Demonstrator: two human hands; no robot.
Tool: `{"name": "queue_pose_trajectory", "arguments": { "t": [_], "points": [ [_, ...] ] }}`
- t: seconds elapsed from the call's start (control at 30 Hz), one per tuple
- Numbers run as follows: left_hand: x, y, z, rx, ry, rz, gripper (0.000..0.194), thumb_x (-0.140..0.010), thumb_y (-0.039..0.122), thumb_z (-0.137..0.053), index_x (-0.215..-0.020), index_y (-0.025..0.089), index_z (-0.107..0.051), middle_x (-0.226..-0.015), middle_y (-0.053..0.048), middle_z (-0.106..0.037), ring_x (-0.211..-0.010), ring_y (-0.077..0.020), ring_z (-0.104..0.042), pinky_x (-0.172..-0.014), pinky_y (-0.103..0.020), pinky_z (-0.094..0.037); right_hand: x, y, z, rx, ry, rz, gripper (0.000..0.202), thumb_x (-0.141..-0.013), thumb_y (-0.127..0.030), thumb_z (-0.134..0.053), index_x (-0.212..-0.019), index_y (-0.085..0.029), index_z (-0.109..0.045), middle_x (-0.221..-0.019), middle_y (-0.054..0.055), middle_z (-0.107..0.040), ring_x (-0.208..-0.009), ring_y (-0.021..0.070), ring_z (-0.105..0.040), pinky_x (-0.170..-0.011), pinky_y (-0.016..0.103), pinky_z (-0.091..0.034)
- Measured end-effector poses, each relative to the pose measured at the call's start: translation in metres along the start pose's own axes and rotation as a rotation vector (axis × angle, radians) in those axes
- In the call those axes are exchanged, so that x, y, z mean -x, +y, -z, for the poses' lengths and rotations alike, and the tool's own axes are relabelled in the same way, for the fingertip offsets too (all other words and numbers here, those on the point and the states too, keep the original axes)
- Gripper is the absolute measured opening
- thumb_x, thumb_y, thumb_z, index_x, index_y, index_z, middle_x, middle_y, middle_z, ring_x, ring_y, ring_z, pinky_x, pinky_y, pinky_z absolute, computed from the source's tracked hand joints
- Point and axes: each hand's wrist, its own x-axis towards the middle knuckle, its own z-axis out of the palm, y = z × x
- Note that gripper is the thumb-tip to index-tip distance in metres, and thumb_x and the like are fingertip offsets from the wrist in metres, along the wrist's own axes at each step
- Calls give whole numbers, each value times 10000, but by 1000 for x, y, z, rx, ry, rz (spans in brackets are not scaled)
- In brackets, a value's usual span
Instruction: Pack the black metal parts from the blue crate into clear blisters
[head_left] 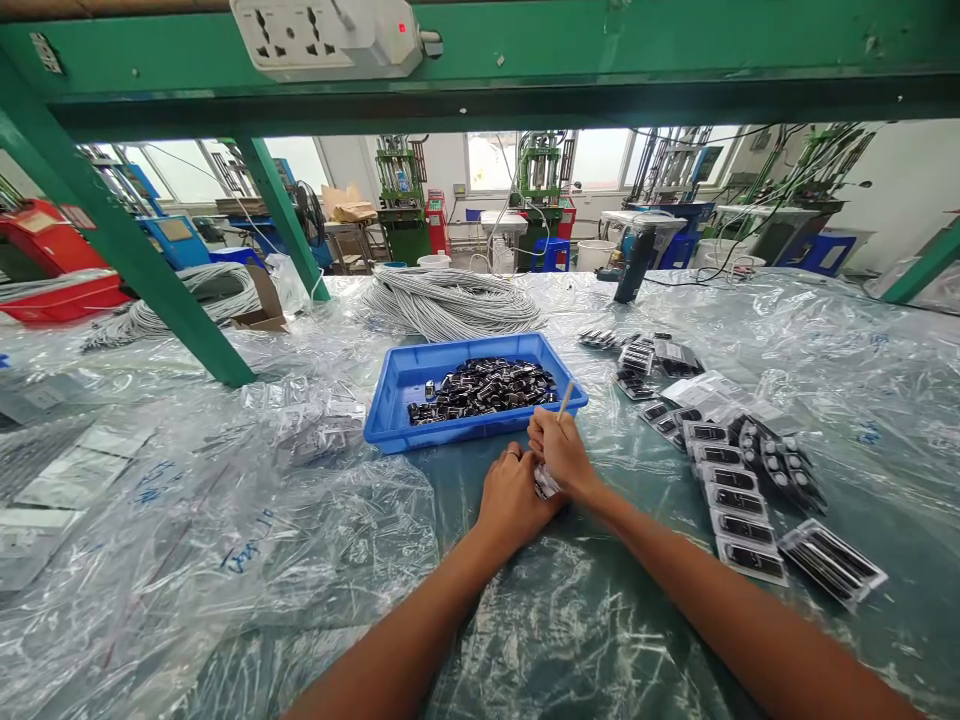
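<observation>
Well, at the far left a loose sheet of crinkled clear plastic (315, 610) is spread over the bench, perhaps to guard the surface, and a scatter of small clear flat packets (319, 425) lies on it just beside the tray. Behind the tray rests a big coil of pale grey cable (457, 300), probably laid there so the front is free for handwork. The shallow rectangular blue plastic tray (401, 388) holds a heap of small black pieces with pale markings (495, 385), near enough, I'd judge, to be reached without stretching. Just in front of its right half, the left hand (514, 500) is low over the bench with its fingers curled closed around a small whitish, shiny piece (546, 482), seemingly to steady it; the fingers hide most of that piece, so I can't tell what it is. Close against it, the right hand (561, 452) is closed into a fist about a thin tan stick (566, 400), whose end pokes up above the knuckles, a grip that looks meant for firm pressure. Further right, flat clear-edged packs with black contents (735, 500) overlap in a row, apparently for tidy order, beside a clear flat bag of long black strips (832, 562).
</observation>
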Motion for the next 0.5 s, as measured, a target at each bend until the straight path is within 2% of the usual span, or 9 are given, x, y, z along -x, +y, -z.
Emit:
{"name": "queue_pose_trajectory", "arguments": {
  "t": [0.1,0.2,0.4,0.5],
  "points": [
    [1,0,0,0,4,13,402,-805,509,-646,-1037,180,-639,-1051,-107,-591,-986,-287,-611,-835,-373,-467,-1,-2,1,18,88,27,465,-837,-391,-494,-470,-233,-256,-439,-57,-219,-401,84,-183,-390,254,-149],
    [3,1,0,-24,-1,13,425,-811,527,-643,-1061,183,-630,-1064,-104,-589,-998,-285,-610,-847,-373,-461,5,-9,7,4,45,-37,442,-823,-356,-489,-456,-229,-277,-421,-60,-220,-383,78,-172,-380,245,-135],
    [4,3,6,-87,-54,9,444,-817,529,-640,-1075,170,-603,-1106,-113,-584,-1063,-291,-587,-901,-380,-446,17,-25,24,-5,-262,-239,423,-776,-363,-530,-441,-232,-308,-396,-88,-197,-348,51,-128,-363,225,-66],
    [5,7,6,-125,-63,-11,464,-811,504,-635,-1112,153,-595,-1152,-141,-571,-1100,-314,-563,-921,-403,-436,9,-29,31,-131,-169,-141,453,-775,-411,-538,-441,-229,-293,-410,-93,-194,-346,43,-118,-358,217,-83]
  ]
}}
